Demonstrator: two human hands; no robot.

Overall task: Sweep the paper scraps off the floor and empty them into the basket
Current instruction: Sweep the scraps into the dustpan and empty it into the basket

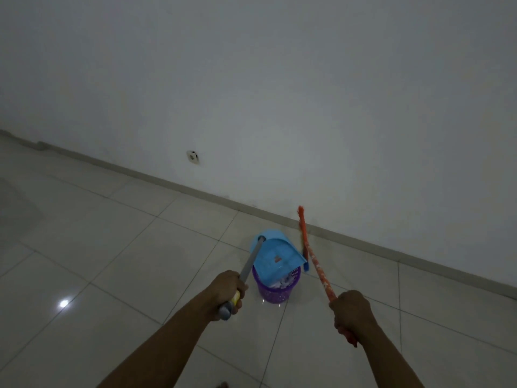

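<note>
Left grip (228, 292) holds a blue dustpan (275, 256) tilted over the purple basket (272, 295), right grip (351, 312) an orange broom (316, 266) at its 3 o'clock.

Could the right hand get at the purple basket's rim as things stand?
Probably not: the right hand grips the broom handle, and the blue dustpan covers most of the mouth of the purple basket.

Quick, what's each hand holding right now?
The left hand grips the grey dustpan handle.
The right hand grips the orange broom handle.
</note>
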